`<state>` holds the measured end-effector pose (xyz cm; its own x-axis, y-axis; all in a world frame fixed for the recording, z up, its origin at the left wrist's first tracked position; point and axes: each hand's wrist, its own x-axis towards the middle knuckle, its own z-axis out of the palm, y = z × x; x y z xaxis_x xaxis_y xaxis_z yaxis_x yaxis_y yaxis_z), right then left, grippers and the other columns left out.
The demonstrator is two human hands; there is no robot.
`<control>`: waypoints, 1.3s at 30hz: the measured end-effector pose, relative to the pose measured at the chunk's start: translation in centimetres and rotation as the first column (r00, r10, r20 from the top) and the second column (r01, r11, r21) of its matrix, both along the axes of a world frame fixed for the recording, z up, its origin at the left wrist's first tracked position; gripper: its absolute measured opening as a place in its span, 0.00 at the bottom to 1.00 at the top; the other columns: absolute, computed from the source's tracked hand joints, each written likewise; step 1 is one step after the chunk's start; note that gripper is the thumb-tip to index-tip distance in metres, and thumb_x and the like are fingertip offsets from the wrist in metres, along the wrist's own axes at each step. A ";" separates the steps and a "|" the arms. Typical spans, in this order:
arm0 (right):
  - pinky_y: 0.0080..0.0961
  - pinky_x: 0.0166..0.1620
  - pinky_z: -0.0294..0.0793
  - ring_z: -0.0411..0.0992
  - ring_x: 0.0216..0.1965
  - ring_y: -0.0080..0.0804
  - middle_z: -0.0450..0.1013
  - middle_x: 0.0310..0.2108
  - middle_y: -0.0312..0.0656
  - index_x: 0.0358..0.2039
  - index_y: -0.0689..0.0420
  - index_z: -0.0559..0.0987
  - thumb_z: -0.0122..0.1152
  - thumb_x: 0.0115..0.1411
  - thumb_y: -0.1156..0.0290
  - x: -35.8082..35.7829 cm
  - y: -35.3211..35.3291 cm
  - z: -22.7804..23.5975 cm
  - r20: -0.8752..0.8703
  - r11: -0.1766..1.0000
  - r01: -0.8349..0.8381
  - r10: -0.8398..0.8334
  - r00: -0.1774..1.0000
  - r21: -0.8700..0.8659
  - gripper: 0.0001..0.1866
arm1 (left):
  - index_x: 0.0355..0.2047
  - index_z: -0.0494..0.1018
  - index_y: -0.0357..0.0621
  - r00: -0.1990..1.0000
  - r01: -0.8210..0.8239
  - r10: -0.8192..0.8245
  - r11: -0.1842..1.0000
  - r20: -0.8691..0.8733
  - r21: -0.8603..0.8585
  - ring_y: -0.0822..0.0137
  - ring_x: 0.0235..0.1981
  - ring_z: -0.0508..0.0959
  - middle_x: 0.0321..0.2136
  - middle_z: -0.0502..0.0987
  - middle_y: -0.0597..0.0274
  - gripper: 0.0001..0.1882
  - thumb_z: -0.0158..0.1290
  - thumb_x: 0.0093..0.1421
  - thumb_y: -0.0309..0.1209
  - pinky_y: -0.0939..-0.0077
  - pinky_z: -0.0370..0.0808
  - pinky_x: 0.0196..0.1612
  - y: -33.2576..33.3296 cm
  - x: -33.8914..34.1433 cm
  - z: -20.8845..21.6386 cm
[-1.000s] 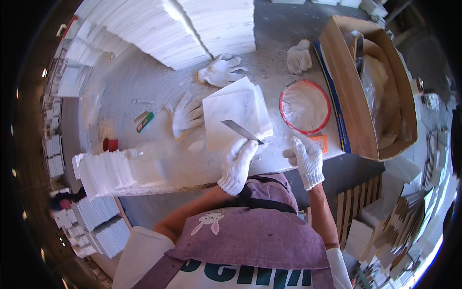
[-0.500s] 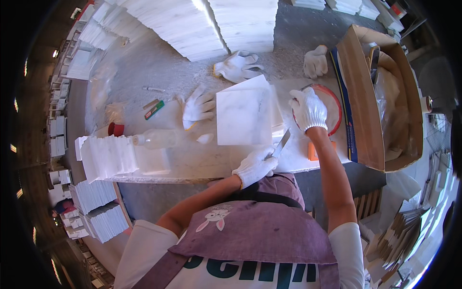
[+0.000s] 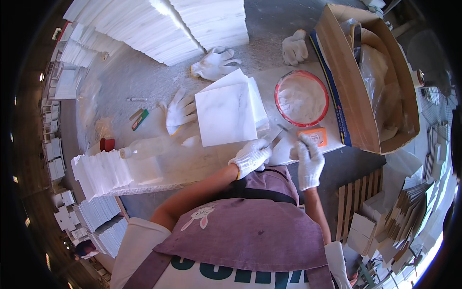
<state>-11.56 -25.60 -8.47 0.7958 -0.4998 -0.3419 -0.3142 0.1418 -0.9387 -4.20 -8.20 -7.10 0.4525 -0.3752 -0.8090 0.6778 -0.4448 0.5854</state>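
Observation:
My left hand [image 3: 251, 156], in a white knit glove, grips a flat metal blade [image 3: 276, 140] at the table's front edge. Blur smears the blade, and the glove hides its other end. Beside it my gloved right hand [image 3: 310, 164] is closed, fingertips together; what they hold, if anything, cannot be made out. The right hand is just in front of a small orange box [image 3: 318, 136]. Behind the box, a round red-rimmed tub [image 3: 277, 103] contains whitish powder [image 3: 302, 98]. Square white marble-like tiles [image 3: 225, 118] lie in a fanned stack beyond my left hand.
Spare white gloves [image 3: 181, 113] lie around the tiles. A cardboard box [image 3: 337, 72] with plastic inside stands at the right. Tall tile stacks [image 3: 134, 29] rise at the back. Front left are upright tiles [image 3: 103, 171], a clear bottle [image 3: 149, 148] and a red cup [image 3: 107, 144].
My right hand has come back from the tub toward me, to beside my left hand. The left hand still grips the blade. The whole view has shifted and tilted a little.

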 end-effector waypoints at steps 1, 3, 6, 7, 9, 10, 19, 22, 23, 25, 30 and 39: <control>0.20 0.31 0.77 0.74 0.25 0.22 0.77 0.28 0.39 0.48 0.66 0.79 0.58 0.63 0.76 -0.8 0.5 -1.5 -0.029 0.999 0.038 -0.039 0.999 -0.012 0.14 | 0.41 0.71 0.37 1.000 -0.017 0.017 1.000 -0.025 -0.010 0.77 0.20 0.70 0.24 0.71 0.66 0.12 0.52 0.63 0.34 0.82 0.69 0.23 -0.1 -0.1 -0.2; 0.20 0.33 0.79 0.76 0.26 0.22 0.78 0.29 0.40 0.47 0.65 0.79 0.58 0.62 0.76 -1.8 0.6 -2.5 -0.100 1.000 -0.014 0.015 0.995 0.017 0.14 | 0.41 0.71 0.38 0.993 -0.071 0.067 0.997 -0.092 -0.039 0.77 0.20 0.69 0.23 0.70 0.67 0.11 0.53 0.63 0.32 0.83 0.67 0.21 -0.2 -0.3 -0.8; 0.21 0.34 0.78 0.76 0.28 0.23 0.78 0.32 0.41 0.47 0.64 0.80 0.58 0.62 0.75 -2.6 0.9 -3.3 -0.091 0.990 -0.111 0.102 0.991 -0.092 0.13 | 0.42 0.71 0.40 0.985 -0.094 0.084 0.994 -0.148 -0.062 0.77 0.19 0.69 0.23 0.70 0.67 0.10 0.53 0.64 0.32 0.84 0.67 0.20 -0.1 -0.5 -1.3; 0.21 0.36 0.78 0.76 0.30 0.23 0.78 0.33 0.42 0.46 0.63 0.80 0.59 0.62 0.75 -2.8 0.8 -3.5 -0.073 0.976 -0.139 0.128 0.989 -0.170 0.13 | 0.42 0.71 0.40 0.984 -0.103 0.093 0.993 -0.154 -0.060 0.77 0.19 0.69 0.23 0.70 0.67 0.10 0.53 0.64 0.32 0.84 0.67 0.19 -0.2 -0.5 -1.3; 0.23 0.38 0.76 0.77 0.32 0.24 0.79 0.33 0.42 0.45 0.63 0.80 0.60 0.61 0.74 -3.2 0.7 -3.8 -0.044 0.927 -0.191 0.187 0.981 -0.323 0.13 | 0.42 0.70 0.40 0.981 -0.116 0.104 0.991 -0.165 -0.067 0.77 0.19 0.69 0.23 0.70 0.66 0.10 0.53 0.64 0.32 0.84 0.67 0.19 -0.4 -0.7 -1.3; 0.25 0.42 0.76 0.77 0.36 0.27 0.79 0.36 0.45 0.47 0.63 0.80 0.59 0.62 0.72 -2.7 0.5 -1.6 -0.174 0.968 -0.215 0.191 0.966 -0.132 0.14 | 0.42 0.70 0.40 0.979 -0.122 0.108 0.990 -0.170 -0.074 0.77 0.19 0.69 0.23 0.70 0.66 0.10 0.53 0.64 0.32 0.84 0.68 0.19 -0.4 -0.8 -1.5; 0.24 0.45 0.74 0.75 0.38 0.26 0.79 0.40 0.44 0.51 0.60 0.79 0.58 0.64 0.70 -3.5 0.1 -4.2 -0.100 0.997 -0.011 0.019 0.995 0.079 0.16 | 0.44 0.71 0.40 0.980 -0.159 0.148 0.984 -0.131 -0.081 0.76 0.20 0.72 0.24 0.72 0.65 0.11 0.54 0.64 0.32 0.83 0.71 0.21 -0.5 -2.1 -2.1; 0.24 0.42 0.75 0.76 0.35 0.25 0.79 0.37 0.42 0.47 0.61 0.80 0.60 0.63 0.69 -3.9 0.2 -5.4 -0.045 0.998 -0.031 0.029 0.999 -0.054 0.14 | 0.41 0.71 0.40 0.978 -0.176 0.167 0.982 -0.125 -0.065 0.75 0.20 0.71 0.23 0.71 0.65 0.09 0.53 0.63 0.30 0.81 0.70 0.20 -1.1 -2.4 -1.5; 0.24 0.41 0.76 0.76 0.35 0.25 0.79 0.35 0.41 0.45 0.62 0.80 0.61 0.63 0.69 -3.8 0.3 -5.3 -0.021 0.989 -0.048 0.046 0.999 -0.142 0.13 | 0.40 0.71 0.40 0.977 -0.182 0.174 0.982 -0.125 -0.055 0.75 0.20 0.70 0.23 0.70 0.65 0.08 0.53 0.63 0.29 0.80 0.69 0.20 -1.3 -2.5 -1.2; 0.24 0.40 0.76 0.76 0.34 0.25 0.79 0.33 0.40 0.42 0.62 0.79 0.62 0.62 0.70 -3.6 0.4 -4.5 -0.117 0.999 -0.001 0.006 0.993 0.040 0.11 | 0.43 0.71 0.40 0.979 -0.174 0.164 0.982 -0.118 -0.075 0.75 0.20 0.72 0.25 0.73 0.65 0.10 0.54 0.63 0.31 0.81 0.71 0.21 -1.1 -3.0 -1.9; 0.25 0.38 0.76 0.77 0.33 0.28 0.78 0.31 0.41 0.40 0.62 0.76 0.63 0.59 0.73 -3.5 0.4 -4.2 -0.138 0.999 -0.045 0.047 0.989 0.014 0.10 | 0.44 0.71 0.39 0.973 -0.194 0.179 0.976 -0.148 -0.098 0.75 0.21 0.73 0.25 0.74 0.64 0.12 0.54 0.63 0.32 0.82 0.72 0.22 -0.8 -3.6 -2.5; 0.22 0.31 0.74 0.74 0.27 0.23 0.79 0.35 0.44 0.52 0.58 0.77 0.57 0.60 0.78 -4.2 0.0 -6.1 -0.079 0.934 -0.252 0.239 0.968 -0.255 0.18 | 0.45 0.71 0.38 0.968 -0.236 0.227 0.969 -0.107 -0.076 0.75 0.20 0.73 0.26 0.74 0.63 0.12 0.54 0.64 0.31 0.81 0.73 0.22 -0.3 -3.3 -2.6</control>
